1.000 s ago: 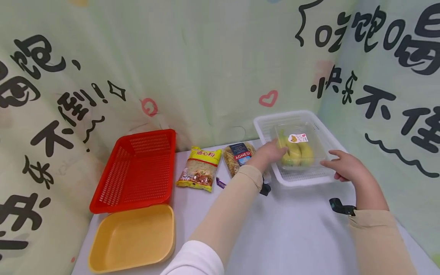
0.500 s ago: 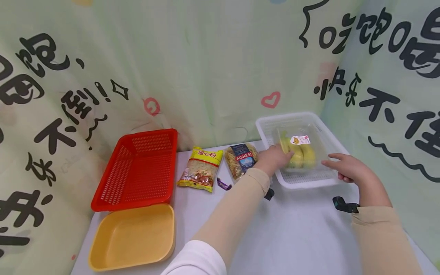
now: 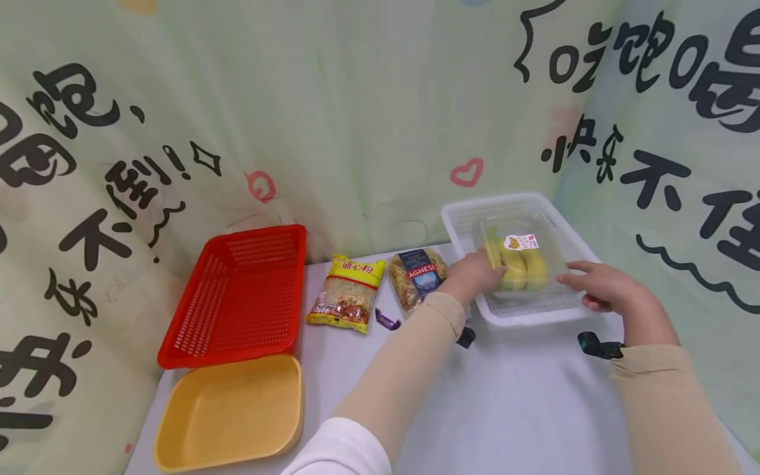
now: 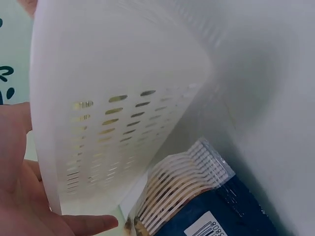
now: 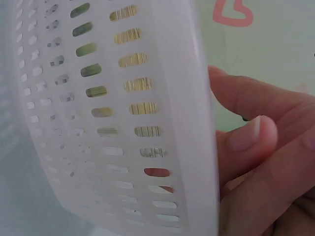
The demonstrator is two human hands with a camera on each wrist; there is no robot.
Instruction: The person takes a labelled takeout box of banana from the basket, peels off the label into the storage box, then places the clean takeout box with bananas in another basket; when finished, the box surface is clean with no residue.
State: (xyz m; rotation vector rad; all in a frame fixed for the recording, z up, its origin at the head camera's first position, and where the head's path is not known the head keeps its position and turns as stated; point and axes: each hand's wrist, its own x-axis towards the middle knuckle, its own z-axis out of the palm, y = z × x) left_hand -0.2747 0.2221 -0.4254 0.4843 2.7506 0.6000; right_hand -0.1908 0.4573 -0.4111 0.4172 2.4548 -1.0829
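Curtain and table: pale green cloth with black writing and a pink heart hangs behind a white tabletop.
White basket: our landmark, slotted plastic, at the back of the table.
Clear box: inside the white basket, sticker on top, yellow bananas showing through.
Left hand: at the white basket's left rim, partly open, fingers at the box's left side; we cannot tell whether they pinch it.
Right hand: at the white basket's right rim, thumb and finger slightly parted, tips by the box's right edge; whether they grip, we cannot tell.
Box's feel: we judge it fairly light but weighted by fruit, its thin walls springy and slippery; the bananas could bruise.
Best hold: we would take both sides low and lift it level, as squeezing the lid could pop it.
Left of the white basket: blue-labelled bag beside it, then wrapped sweet, yellow bag, and furthest off, red basket and yellow tub.
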